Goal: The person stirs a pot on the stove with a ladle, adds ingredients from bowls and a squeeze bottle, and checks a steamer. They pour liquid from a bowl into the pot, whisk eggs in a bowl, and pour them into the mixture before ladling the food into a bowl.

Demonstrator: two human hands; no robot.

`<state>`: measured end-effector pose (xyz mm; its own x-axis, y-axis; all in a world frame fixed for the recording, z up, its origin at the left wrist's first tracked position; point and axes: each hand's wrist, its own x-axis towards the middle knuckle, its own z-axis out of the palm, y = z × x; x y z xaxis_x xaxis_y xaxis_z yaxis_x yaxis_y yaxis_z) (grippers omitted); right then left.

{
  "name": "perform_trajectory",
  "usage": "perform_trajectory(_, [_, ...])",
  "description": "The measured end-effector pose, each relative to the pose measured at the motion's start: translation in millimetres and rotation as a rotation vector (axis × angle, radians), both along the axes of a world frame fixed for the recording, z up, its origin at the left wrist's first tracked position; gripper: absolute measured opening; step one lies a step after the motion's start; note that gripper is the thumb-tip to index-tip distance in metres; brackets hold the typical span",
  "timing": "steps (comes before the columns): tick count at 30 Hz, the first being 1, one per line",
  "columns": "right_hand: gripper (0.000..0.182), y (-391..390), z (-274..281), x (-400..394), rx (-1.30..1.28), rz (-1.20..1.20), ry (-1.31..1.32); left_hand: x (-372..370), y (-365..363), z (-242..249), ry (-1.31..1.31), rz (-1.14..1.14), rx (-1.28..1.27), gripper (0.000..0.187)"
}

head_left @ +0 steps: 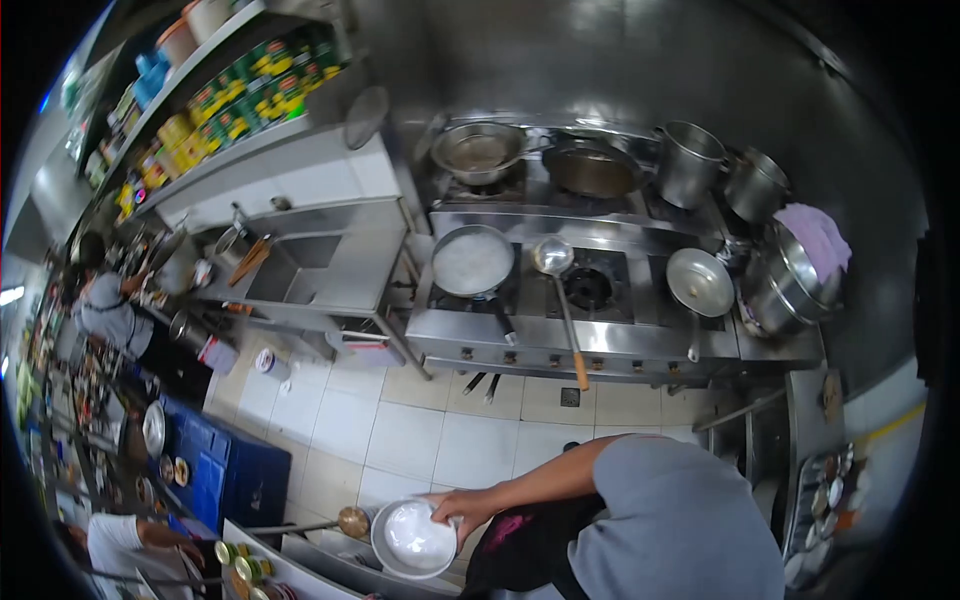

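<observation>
My right hand (466, 511) reaches across to the left from a grey sleeve and grips a white bowl (380, 540) by its rim. The thumb lies over the inside edge, and the other fingers are mostly hidden behind the bowl. Inside the bowl is something glossy and white, with light glaring off it. Close to the bowl's left side is the round brown head of a long-handled utensil (354, 521). My left hand does not show.
Ahead stands a stove (640, 335) bearing a frying pan (474, 262) of whitish liquid, a ladle (567, 310), a smaller pan (699, 283) and several pots. A steel sink (290, 268) is left of it. Two other people (110, 305) are at the far left, near a blue bin (220, 470).
</observation>
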<state>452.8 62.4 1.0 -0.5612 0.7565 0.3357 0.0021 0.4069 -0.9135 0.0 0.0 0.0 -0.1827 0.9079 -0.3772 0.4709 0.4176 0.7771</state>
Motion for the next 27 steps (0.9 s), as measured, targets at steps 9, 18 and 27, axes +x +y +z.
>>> perform_trajectory(9, [0.044,-120.7,36.6,240.1,0.101,-0.745,-0.078,316.1,96.4,-77.6,-0.309,-0.408,-0.451,0.032])
perform_trajectory(18, [0.046,-247.4,75.0,379.9,-0.064,-1.359,-0.199,715.3,83.6,-210.3,-0.235,-0.734,-0.405,0.079])
perform_trajectory(27, [0.053,-296.9,49.9,397.5,-0.177,-1.679,-0.249,823.9,138.9,-110.4,-0.935,-0.692,-0.555,0.025])
